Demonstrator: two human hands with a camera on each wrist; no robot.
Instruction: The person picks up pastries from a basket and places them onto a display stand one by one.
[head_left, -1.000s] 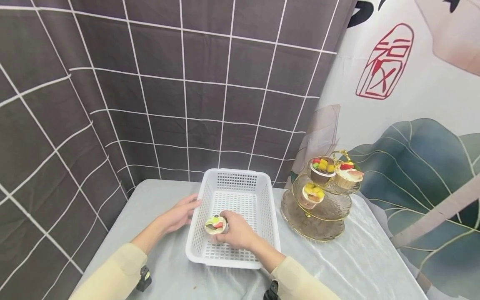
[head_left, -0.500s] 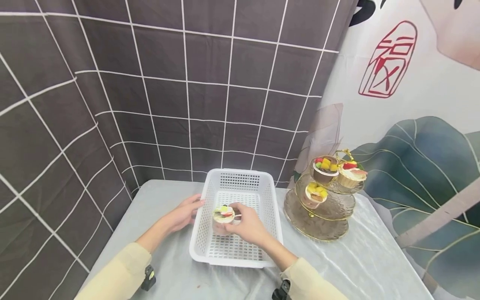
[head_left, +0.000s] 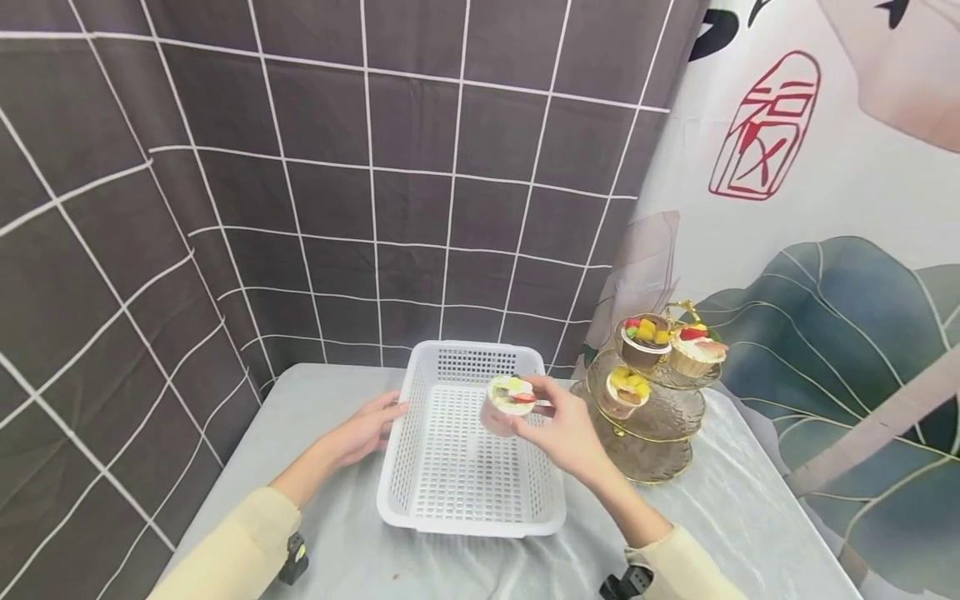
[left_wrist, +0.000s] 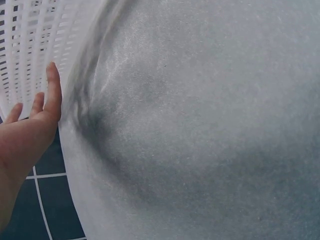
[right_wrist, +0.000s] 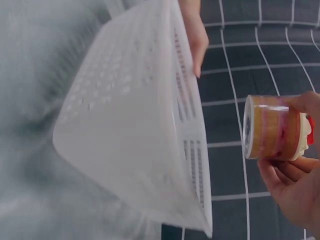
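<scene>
My right hand (head_left: 566, 429) grips a cake cup (head_left: 501, 412), a clear cup topped with cream, green and red fruit pieces. In the head view the cup is raised over the right part of a white perforated plastic basket (head_left: 472, 527). Seen in the right wrist view, the cake cup (right_wrist: 274, 127) shows pink and yellow layers, with fingers and thumb on opposite sides of it. My left hand (head_left: 365, 429) rests against the basket's left side, its fingers extended along the wall. Those fingers (left_wrist: 53, 90) are fairly straight in the left wrist view.
A tiered stand (head_left: 652, 460) with gold edging stands right of the basket. It bears a chocolate-coloured cup (head_left: 643, 354), a cream-topped cupcake (head_left: 692, 358) and a mango-topped cup (head_left: 621, 406). A pale cloth (head_left: 322, 508) covers the table; a dark grid curtain (head_left: 405, 200) hangs behind.
My right hand has lifted the cake cup from low in the basket and carried it up and to the right. My left hand stays at the basket's side.
</scene>
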